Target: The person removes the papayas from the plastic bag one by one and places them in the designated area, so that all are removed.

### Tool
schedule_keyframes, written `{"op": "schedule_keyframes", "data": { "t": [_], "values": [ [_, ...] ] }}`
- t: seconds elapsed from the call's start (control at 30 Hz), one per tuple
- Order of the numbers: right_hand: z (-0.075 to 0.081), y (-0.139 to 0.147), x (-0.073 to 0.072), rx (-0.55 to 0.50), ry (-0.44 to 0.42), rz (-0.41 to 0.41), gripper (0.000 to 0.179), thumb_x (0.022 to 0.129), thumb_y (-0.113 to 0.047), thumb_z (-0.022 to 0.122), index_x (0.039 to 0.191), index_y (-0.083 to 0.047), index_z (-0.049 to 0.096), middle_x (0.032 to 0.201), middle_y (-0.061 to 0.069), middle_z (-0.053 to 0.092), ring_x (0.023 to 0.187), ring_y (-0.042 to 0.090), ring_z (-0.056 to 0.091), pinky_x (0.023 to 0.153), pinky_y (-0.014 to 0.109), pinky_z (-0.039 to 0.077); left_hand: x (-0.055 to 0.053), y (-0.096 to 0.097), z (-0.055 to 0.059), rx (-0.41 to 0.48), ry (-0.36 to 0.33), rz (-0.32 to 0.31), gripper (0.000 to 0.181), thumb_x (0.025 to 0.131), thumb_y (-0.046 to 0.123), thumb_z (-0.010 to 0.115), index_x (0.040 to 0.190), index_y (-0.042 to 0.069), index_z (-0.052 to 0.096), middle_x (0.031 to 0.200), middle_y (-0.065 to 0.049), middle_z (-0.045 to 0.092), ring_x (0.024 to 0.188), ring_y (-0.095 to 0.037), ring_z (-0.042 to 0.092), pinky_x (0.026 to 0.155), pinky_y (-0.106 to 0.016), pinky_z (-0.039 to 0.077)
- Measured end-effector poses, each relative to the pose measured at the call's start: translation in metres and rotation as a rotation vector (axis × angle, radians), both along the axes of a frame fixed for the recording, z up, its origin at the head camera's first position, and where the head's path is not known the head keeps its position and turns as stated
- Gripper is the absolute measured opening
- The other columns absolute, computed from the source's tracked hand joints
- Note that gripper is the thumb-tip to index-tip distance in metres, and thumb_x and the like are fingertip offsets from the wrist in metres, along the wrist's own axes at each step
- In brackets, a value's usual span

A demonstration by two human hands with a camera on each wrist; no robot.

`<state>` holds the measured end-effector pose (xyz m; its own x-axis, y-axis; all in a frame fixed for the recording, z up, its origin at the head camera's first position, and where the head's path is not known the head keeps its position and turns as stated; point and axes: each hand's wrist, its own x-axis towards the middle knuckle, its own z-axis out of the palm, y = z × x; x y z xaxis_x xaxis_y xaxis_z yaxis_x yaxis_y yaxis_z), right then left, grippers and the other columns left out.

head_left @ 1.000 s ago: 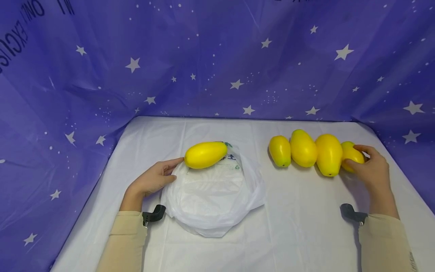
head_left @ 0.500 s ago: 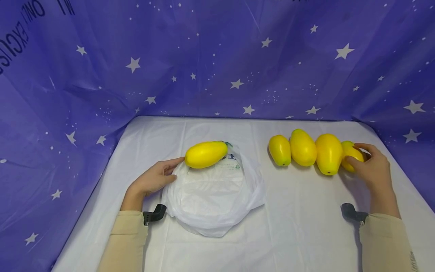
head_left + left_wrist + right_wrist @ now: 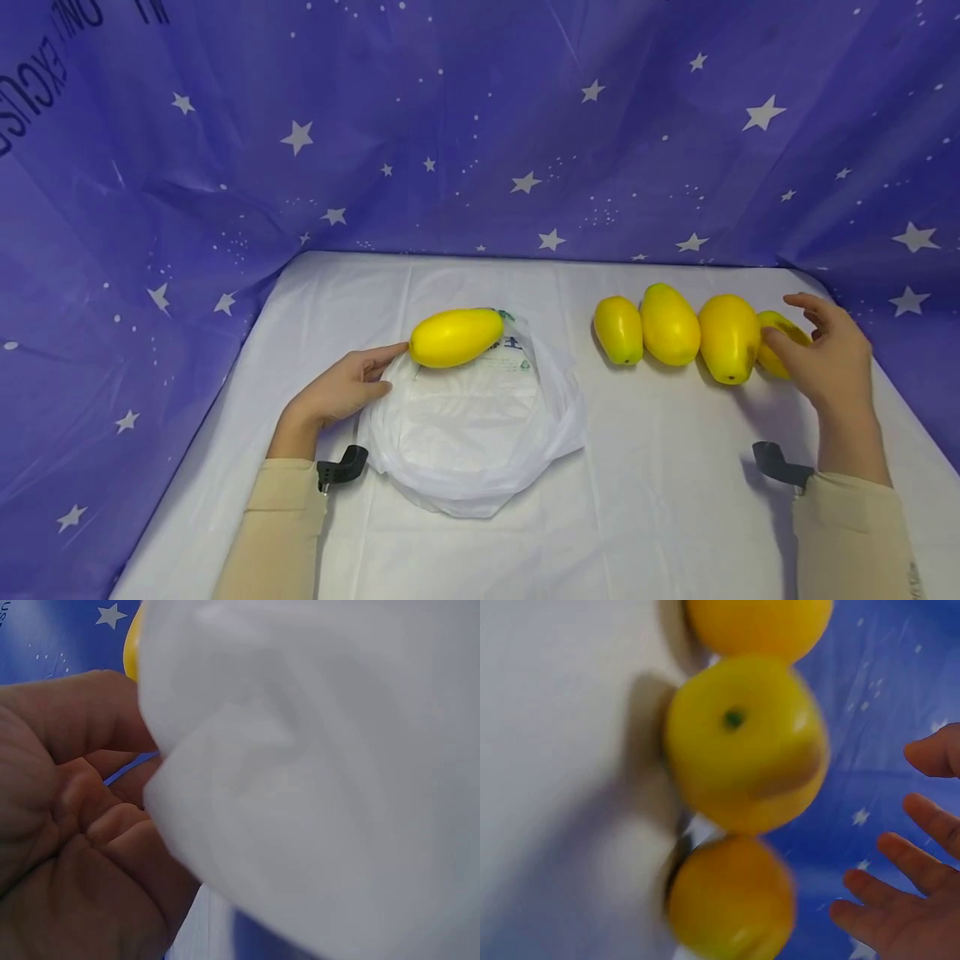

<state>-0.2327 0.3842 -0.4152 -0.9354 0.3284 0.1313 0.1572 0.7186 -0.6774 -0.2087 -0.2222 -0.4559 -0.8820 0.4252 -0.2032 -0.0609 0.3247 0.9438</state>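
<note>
A long yellow papaya [image 3: 456,337] lies tilted across the far rim of a white plastic bag [image 3: 472,433] in the head view. My left hand [image 3: 343,387] holds the bag's left rim; its index fingertip reaches the papaya's near end. In the left wrist view the bag's film [image 3: 315,765] hides the fingertips. At the right, my right hand [image 3: 836,358] is beside the end papaya [image 3: 780,343] of a row, fingers spread, partly covering it in the head view. Those right fingers [image 3: 922,862] hold nothing in the right wrist view.
Beside that end fruit stand further yellow papayas [image 3: 729,337], [image 3: 670,325], the leftmost papaya [image 3: 618,331] being smaller. A white cloth [image 3: 660,500] covers the table. A purple star-printed sheet [image 3: 480,125] rises behind and along both sides.
My right hand has loosened from the end papaya; its fingers have lifted and spread away to the right. The left hand, bag and papaya on it look unchanged.
</note>
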Motion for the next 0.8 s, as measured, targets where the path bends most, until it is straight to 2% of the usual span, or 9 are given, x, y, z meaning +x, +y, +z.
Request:
{"op": "schedule_keyframes", "data": {
  "t": [0.2,0.33,0.57,0.8],
  "values": [
    [0.016,-0.034,0.003,0.013,0.154,0.092,0.057,0.089,-0.023,0.068,0.143,-0.016,0.051,0.150,0.007,0.042,0.137,0.030,0.036,0.115,0.041,0.028,-0.001,-0.001,-0.002,-0.012,0.003,-0.002,0.063,0.093,-0.007,0.050,0.151,0.013,0.036,0.152,-0.006,0.038,0.138,-0.023,0.037,0.103,-0.033,0.043],
    [0.025,-0.060,0.002,0.032,0.238,0.194,0.054,0.087,-0.017,0.070,0.139,-0.014,0.055,0.146,0.004,0.046,0.135,0.024,0.039,0.113,0.036,0.032,-0.001,-0.002,-0.003,-0.025,0.016,0.000,0.063,0.093,-0.006,0.051,0.151,0.013,0.037,0.152,-0.005,0.037,0.138,-0.022,0.035,0.105,-0.035,0.040],
    [0.042,-0.107,-0.004,0.001,0.306,0.357,0.051,0.084,-0.013,0.073,0.133,-0.012,0.059,0.143,0.002,0.049,0.134,0.019,0.040,0.111,0.041,0.034,-0.001,-0.004,0.000,-0.023,0.019,-0.002,0.063,0.093,-0.005,0.052,0.151,0.013,0.037,0.152,-0.005,0.038,0.138,-0.022,0.037,0.105,-0.037,0.040],
    [0.046,-0.150,-0.010,-0.032,0.333,0.495,0.051,0.081,-0.009,0.075,0.130,-0.011,0.060,0.141,-0.002,0.050,0.132,0.019,0.042,0.108,0.050,0.036,0.000,-0.003,0.000,-0.009,0.008,-0.002,0.063,0.092,-0.006,0.052,0.151,0.011,0.036,0.151,-0.007,0.039,0.134,-0.024,0.042,0.101,-0.035,0.045]
  ]
}}
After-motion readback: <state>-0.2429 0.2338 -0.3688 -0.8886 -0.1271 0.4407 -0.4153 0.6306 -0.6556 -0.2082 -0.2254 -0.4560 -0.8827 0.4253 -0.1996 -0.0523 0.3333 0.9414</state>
